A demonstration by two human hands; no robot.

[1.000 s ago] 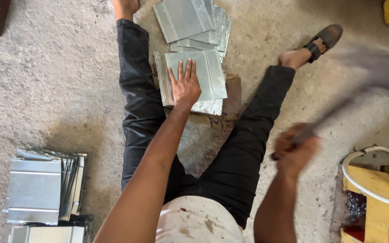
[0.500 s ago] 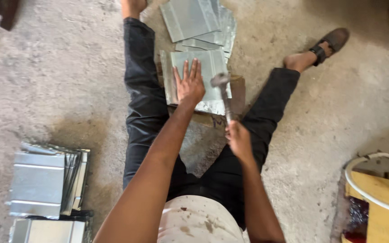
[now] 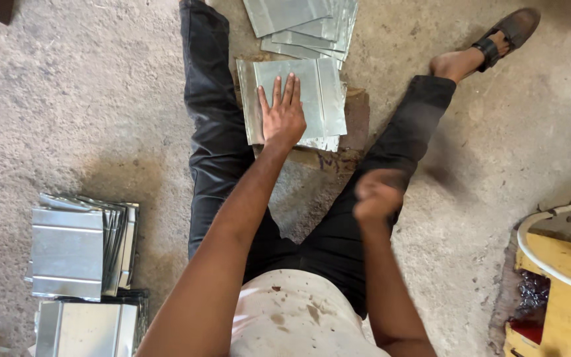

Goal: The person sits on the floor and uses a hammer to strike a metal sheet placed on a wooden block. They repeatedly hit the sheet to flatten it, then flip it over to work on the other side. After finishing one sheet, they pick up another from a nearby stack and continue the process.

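Observation:
My left hand [image 3: 283,114] lies flat, fingers spread, on a shiny metal sheet [image 3: 325,92]. The sheet rests on a wooden block [image 3: 357,119] on the ground between my outstretched legs. My right hand [image 3: 377,196] hovers over my right thigh as a closed fist, smeared by fast motion. The hammer it gripped in the earlier frames is lost in that blur. Just beyond the block lies a loose pile of metal sheets [image 3: 305,18].
Two stacks of folded metal sheets [image 3: 77,251] stand on the concrete floor at the left. A yellow wooden stool [image 3: 566,277] with a white hose is at the right edge. My sandalled right foot [image 3: 497,36] reaches to the upper right.
The right hand swung the hammer down from the far right onto the sheet's right edge, then pulled back toward my thigh. The left hand stayed flat on the sheet.

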